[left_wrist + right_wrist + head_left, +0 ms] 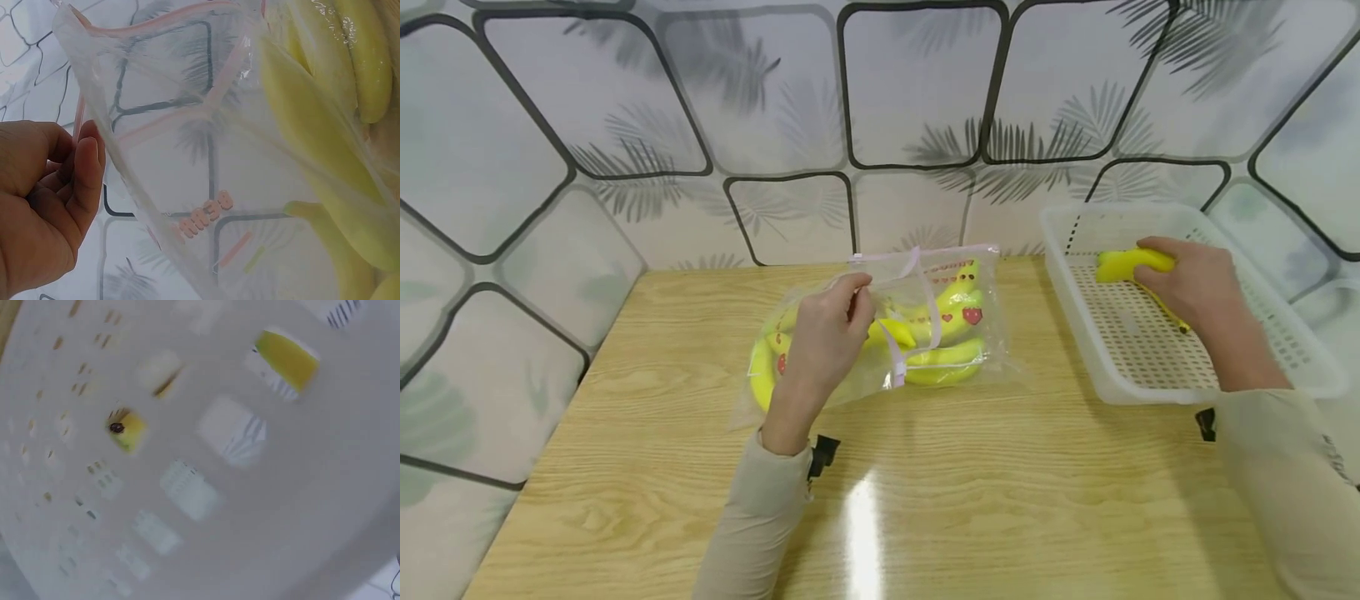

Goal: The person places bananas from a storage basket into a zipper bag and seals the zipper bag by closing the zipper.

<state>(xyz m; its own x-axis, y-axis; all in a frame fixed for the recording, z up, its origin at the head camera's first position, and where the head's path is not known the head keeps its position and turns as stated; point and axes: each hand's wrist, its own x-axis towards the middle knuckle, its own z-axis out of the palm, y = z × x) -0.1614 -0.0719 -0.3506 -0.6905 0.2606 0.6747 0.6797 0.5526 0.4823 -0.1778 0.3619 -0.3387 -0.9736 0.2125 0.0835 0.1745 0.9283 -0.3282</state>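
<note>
A clear plastic zip bag (880, 267) with pink strips lies on the table, with several yellow bananas (946, 362) inside, some with printed faces and hearts. Its mouth is lifted in the left wrist view, where my left hand (56, 194) pinches the pink edge; the bananas (319, 131) lie to the right behind the film. On the other side, my right hand (1198, 279) grips a yellow banana (1123, 265) inside the white basket (1078, 350). A dark-tipped yellow end (1176, 319) shows below that hand; whether it belongs to the same banana cannot be told.
The basket's perforated wall (281, 506) fills the right wrist view, with yellow visible through some holes. A patterned curtain (917, 83) stands behind the wooden table (970, 500). Black wrist mounts (823, 454) stick out at the cuffs.
</note>
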